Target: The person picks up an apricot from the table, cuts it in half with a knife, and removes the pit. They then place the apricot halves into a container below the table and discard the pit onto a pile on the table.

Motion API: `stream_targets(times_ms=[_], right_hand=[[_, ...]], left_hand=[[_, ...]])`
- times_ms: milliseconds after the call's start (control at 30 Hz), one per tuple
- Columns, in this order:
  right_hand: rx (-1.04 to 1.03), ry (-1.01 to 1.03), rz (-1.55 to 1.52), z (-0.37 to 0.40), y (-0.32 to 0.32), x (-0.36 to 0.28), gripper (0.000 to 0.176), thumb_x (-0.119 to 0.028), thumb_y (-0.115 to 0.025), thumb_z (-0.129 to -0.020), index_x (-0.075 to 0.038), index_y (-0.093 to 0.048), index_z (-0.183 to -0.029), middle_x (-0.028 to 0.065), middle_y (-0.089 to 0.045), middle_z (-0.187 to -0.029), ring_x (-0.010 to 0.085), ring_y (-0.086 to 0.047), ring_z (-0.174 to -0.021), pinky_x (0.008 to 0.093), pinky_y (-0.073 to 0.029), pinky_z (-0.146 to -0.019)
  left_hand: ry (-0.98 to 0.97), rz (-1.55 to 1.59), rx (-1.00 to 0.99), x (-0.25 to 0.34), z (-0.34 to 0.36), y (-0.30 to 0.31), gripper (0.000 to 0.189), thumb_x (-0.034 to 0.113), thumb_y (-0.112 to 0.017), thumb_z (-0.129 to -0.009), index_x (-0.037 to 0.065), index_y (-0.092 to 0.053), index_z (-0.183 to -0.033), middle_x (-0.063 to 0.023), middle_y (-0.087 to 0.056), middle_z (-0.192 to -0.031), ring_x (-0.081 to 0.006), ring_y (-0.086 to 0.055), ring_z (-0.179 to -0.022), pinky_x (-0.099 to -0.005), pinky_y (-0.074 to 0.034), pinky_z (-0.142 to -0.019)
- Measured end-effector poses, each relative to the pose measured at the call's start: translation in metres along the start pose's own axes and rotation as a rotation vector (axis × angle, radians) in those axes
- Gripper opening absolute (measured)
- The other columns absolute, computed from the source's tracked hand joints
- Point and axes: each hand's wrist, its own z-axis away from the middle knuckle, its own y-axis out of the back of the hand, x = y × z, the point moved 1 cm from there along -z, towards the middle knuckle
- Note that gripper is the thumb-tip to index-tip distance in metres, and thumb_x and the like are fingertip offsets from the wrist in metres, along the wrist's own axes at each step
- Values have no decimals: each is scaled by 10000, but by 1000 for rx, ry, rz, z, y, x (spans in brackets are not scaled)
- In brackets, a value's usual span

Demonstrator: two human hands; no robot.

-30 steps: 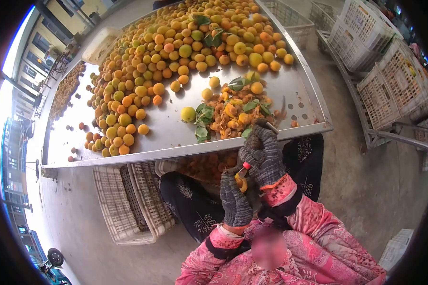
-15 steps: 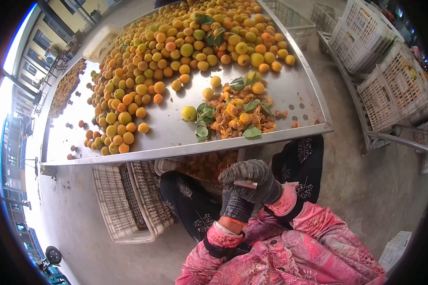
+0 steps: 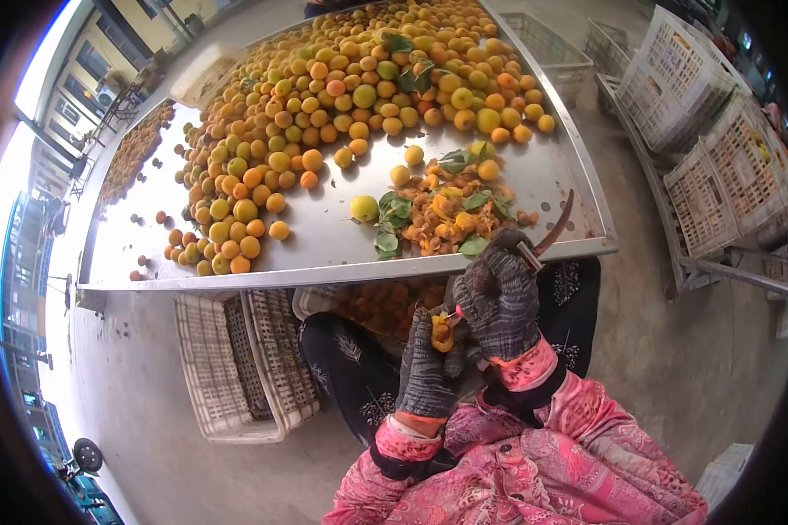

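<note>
Both hands wear grey knitted gloves and are close together below the table's front edge. My left hand [image 3: 427, 372] is closed on an opened orange fruit [image 3: 442, 333], its flesh facing up. Wrapped round the handle of a curved knife [image 3: 556, 226] is my right hand [image 3: 499, 297], its thumb side beside the fruit; the blade points up and right over the table edge. Just beyond them, on the metal table [image 3: 324, 229], is a heap of torn fruit pieces [image 3: 446, 214] with green leaves. A large pile of whole orange and yellow-green fruit [image 3: 324, 87] covers the table behind.
Under the table sit a crate holding orange pieces [image 3: 385, 306] and, to its left, nested white crates [image 3: 245, 376]. Stacked plastic crates [image 3: 674, 79] stand on a metal cart at the right. A pale tub [image 3: 208, 75] rests at the table's back left.
My hands have moved apart slightly, and the right has turned and risen. The curved blade and the opened fruit now show. The view has shifted slightly.
</note>
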Motion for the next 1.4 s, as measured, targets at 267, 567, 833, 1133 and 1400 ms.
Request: stream_targets(times_ms=[267,567,833,1133,1400], right_hand=[[-125,-336,-205,-10,5,5,226,-59,-551,-812,-77,-521,-1035,39,-516,-681,112,-485,-507,236,-433,-465],[-774,755,1131,36,27,28,185,-21,-608,-719,-39,-573,-899,125,-601,-867,296,-588,-681,348,-489,-625],[-150,289,810,-10,0,-18,232,-87,-635,-769,-47,-557,-983,88,-594,-845,201,-591,-754,337,-488,-622],[-726,268,1236,24,0,4,366,-152,-661,-739,-30,-550,-1065,142,-590,-963,298,-584,-889,369,-463,-792],[-530,260,1029,7,-12,0,249,-154,-675,-747,-52,-584,-955,99,-602,-863,234,-601,-767,326,-481,-696]], left_hand=[[-404,-1302,542,-8,0,-34,315,322,-451,-907,61,-537,-1062,-71,-599,-911,-166,-584,-792,-272,-484,-686],[-327,-1586,282,5,-7,59,338,224,-449,-893,79,-466,-1198,-52,-519,-1147,-190,-514,-1023,-322,-461,-823],[-347,-509,778,0,-7,-44,259,314,-508,-870,100,-545,-1012,-73,-604,-818,-192,-586,-567,-294,-513,-484],[-465,-485,719,1,-13,-50,347,411,-500,-869,75,-588,-878,-73,-607,-741,-209,-601,-664,-352,-525,-612],[-487,-406,801,33,11,0,256,281,-523,-874,62,-581,-993,-87,-580,-799,-203,-594,-702,-240,-516,-578]])
